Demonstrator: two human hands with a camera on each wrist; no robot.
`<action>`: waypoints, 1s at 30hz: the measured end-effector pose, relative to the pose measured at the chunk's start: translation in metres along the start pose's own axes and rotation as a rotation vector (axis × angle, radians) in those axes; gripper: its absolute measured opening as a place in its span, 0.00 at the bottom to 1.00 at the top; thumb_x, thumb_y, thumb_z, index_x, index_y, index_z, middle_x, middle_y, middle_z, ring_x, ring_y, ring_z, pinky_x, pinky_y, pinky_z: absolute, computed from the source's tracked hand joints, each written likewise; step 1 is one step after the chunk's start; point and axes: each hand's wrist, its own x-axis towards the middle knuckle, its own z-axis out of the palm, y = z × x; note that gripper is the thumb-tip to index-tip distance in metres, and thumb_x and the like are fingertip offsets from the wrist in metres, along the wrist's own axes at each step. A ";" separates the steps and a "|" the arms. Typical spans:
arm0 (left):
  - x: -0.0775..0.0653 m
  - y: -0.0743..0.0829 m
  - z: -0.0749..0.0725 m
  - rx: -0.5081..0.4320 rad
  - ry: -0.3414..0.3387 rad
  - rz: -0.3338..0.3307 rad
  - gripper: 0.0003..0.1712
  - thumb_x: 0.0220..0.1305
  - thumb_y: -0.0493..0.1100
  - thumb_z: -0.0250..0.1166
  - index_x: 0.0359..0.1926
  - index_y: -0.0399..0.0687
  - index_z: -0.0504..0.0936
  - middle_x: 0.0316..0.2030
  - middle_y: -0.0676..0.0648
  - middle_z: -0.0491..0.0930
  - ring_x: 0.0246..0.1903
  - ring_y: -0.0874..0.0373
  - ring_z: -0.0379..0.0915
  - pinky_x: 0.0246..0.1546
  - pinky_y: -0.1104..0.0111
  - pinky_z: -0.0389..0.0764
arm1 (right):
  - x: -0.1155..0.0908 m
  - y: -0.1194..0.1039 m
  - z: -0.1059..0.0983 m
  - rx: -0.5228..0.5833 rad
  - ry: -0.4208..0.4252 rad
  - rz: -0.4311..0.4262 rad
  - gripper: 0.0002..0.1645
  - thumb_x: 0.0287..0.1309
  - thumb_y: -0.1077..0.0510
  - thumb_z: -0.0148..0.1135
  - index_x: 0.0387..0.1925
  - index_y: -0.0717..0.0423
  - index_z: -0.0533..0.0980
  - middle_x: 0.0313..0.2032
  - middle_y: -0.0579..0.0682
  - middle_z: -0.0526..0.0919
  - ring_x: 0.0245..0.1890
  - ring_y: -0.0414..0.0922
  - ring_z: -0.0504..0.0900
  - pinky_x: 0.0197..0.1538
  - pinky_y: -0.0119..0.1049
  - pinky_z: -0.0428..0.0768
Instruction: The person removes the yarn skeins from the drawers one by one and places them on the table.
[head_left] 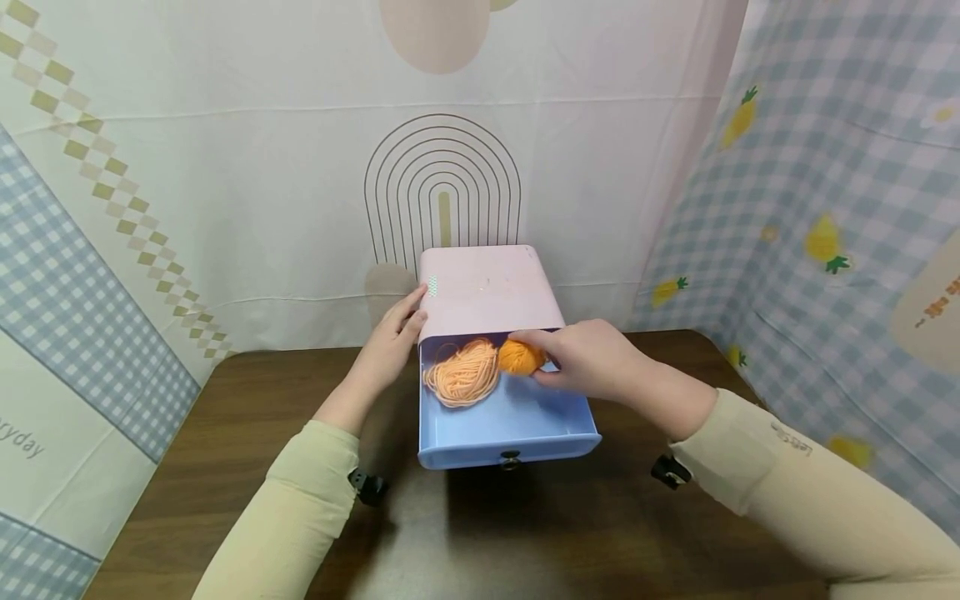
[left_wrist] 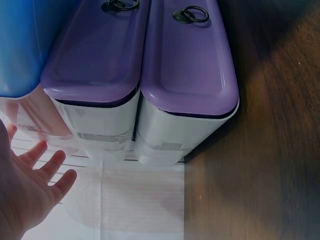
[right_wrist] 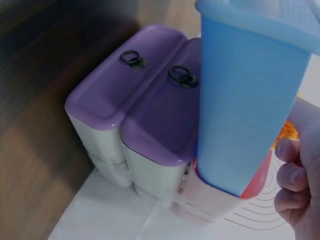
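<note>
The left hand [head_left: 389,343], fingers spread, touches the pink plastic box [head_left: 487,292], while the round orange yarn ball [head_left: 517,357], pinched by the right hand [head_left: 600,360] inside the blue plastic drawer [head_left: 517,421], could roll if the grip loosens.

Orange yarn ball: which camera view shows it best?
The head view: much of the orange yarn ball shows there, gripped by the right hand. The right wrist view catches only a patch beside the blue drawer; the left wrist view shows none.

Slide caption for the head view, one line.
Right hand grips orange yarn ball beside peach yarn skein in open blue drawer; left hand at side of pink drawer housing.
</note>
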 end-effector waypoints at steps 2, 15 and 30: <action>0.000 -0.001 0.000 0.001 0.003 0.003 0.32 0.76 0.62 0.47 0.76 0.65 0.59 0.74 0.43 0.56 0.67 0.43 0.62 0.66 0.48 0.63 | -0.002 0.000 -0.003 0.010 0.012 0.003 0.31 0.55 0.48 0.72 0.61 0.43 0.76 0.19 0.35 0.70 0.17 0.36 0.67 0.20 0.32 0.66; 0.000 0.000 -0.001 0.008 0.004 -0.003 0.32 0.76 0.61 0.47 0.76 0.64 0.59 0.74 0.43 0.56 0.70 0.44 0.57 0.68 0.48 0.59 | -0.015 0.013 -0.012 0.037 0.096 0.051 0.32 0.51 0.51 0.74 0.60 0.44 0.77 0.17 0.37 0.69 0.17 0.37 0.65 0.21 0.33 0.64; 0.000 0.001 -0.001 0.029 0.006 0.006 0.32 0.76 0.62 0.46 0.76 0.65 0.58 0.75 0.46 0.56 0.71 0.45 0.54 0.69 0.46 0.56 | -0.041 0.038 -0.017 0.047 0.174 0.141 0.34 0.53 0.52 0.72 0.63 0.44 0.74 0.18 0.38 0.70 0.17 0.38 0.66 0.22 0.35 0.66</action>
